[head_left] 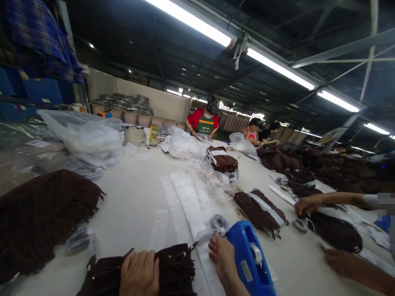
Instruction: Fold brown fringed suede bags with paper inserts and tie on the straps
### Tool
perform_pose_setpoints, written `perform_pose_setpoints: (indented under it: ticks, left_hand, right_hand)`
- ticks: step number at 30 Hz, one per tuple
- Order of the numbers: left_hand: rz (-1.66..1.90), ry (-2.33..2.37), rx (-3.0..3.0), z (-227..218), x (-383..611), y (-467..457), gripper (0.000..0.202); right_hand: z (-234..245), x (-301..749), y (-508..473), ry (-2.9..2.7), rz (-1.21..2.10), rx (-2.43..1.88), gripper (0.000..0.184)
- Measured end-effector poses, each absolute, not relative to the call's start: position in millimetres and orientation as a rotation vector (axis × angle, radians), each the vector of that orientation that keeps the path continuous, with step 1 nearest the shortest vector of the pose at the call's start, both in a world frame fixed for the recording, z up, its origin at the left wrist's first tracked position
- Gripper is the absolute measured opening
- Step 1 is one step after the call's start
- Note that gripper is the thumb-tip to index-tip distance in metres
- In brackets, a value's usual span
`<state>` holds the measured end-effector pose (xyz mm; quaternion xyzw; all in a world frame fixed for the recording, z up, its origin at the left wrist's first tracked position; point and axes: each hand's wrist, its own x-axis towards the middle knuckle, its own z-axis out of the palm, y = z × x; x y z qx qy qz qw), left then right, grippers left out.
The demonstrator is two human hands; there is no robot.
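I'm seemingly steadying the bundle (175, 265) toward the tabletop's (123, 205) near edge, left hand (139, 272) grasping. Right hand (222, 255) (grip unclear) is probably needing the dispenser (238, 246) next

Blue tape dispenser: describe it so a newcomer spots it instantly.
On the white table, find the person's right hand at the near side. The blue tape dispenser sits immediately right of it, with a white roll inside. Its smooth, bright-blue body sets it apart from the brown fringed bundle just beyond.
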<state>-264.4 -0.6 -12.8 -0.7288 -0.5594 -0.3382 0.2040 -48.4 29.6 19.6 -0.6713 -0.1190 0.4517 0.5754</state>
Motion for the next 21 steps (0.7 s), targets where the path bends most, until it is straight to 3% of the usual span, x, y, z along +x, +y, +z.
perform_pose_setpoints:
  ticks: [4, 12, 18, 21]
  left_hand:
    - [-0.951, -1.561, -2.089, -14, -266, -2, 0.015]
    - [-1.053, -1.543, -2.109, -14, -265, -3, 0.006]
    - [-1.263, -1.573, -2.094, -18, -266, -7, 0.021]
    - [-1.333, -1.532, -2.046, -20, -265, -11, 0.022]
  right_hand:
    - [29, -43, 61, -0.097, 1.118, -1.595, 0.036]
    - [33, -43, 91, 0.077, 1.137, -1.689, 0.022]
    - [46, -53, 86, -0.128, 1.054, -1.563, 0.022]
    - [63, -54, 75, -0.336, 1.04, -1.439, 0.007]
